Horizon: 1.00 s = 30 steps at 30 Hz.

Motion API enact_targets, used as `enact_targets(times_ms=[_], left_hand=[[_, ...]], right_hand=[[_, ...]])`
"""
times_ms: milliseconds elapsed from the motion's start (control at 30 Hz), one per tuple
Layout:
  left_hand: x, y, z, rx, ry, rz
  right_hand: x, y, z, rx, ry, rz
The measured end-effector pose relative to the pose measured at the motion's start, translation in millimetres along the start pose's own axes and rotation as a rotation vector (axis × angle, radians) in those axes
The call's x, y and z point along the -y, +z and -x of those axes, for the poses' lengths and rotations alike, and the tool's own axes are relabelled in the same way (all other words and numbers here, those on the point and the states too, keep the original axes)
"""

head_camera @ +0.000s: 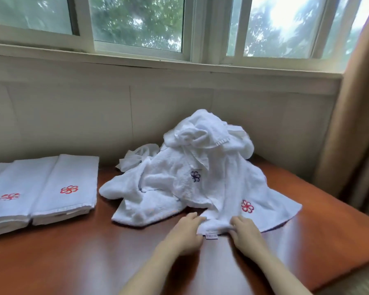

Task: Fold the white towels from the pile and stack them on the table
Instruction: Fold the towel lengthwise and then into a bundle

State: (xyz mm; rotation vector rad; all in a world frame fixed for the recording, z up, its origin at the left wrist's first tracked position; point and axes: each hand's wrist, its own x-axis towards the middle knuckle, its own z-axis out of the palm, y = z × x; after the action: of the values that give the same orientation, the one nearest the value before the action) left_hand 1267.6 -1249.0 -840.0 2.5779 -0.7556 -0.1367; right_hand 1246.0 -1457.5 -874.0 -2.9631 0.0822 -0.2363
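Observation:
A heap of crumpled white towels lies at the back middle of the brown wooden table. One towel with a red flower mark spreads toward me from the heap. My left hand and my right hand both pinch its near edge, on either side of a small sewn label. Two stacks of folded white towels lie at the left, one beside the other, each with a red flower on top.
A pale wall and window sill run behind the table. A tan curtain hangs at the right. The table's right edge slants close to my right arm.

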Motion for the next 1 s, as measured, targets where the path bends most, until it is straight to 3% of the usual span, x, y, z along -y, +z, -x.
enact_targets(times_ms=[200,433,567,700,767,900,1000], left_hand=[[-15.7,36.1,3.9,-0.121,-0.067,-0.257],[9.4,8.0,44.8,-0.066,-0.093,-0.013],[-3.9,-15.9,51.3,-0.073,-0.054,0.078],[-24.3,-39.5,49.4,0.173,-0.066,0.302],[-31.0,-50.0,43.9,0.339,-0.095,0.285],[-30.1,-52.6,18.2,0.599,-0.170,0.024],[-14.5,-55.1,-5.5,0.639,-0.237,0.057]], right_hand=[[21.0,-4.2,12.2,-0.015,-0.054,-0.089],[45.4,-9.7,25.4,0.052,-0.125,-0.103],[47.8,-16.1,26.6,0.050,-0.073,-0.122],[46.1,-44.5,2.0,0.147,-0.020,-0.290],[39.9,-68.7,-23.2,0.073,0.043,-0.393],[31.7,-110.9,-89.5,-0.182,0.185,-0.548],[38.3,-131.9,-145.4,-0.259,0.148,-0.555]])
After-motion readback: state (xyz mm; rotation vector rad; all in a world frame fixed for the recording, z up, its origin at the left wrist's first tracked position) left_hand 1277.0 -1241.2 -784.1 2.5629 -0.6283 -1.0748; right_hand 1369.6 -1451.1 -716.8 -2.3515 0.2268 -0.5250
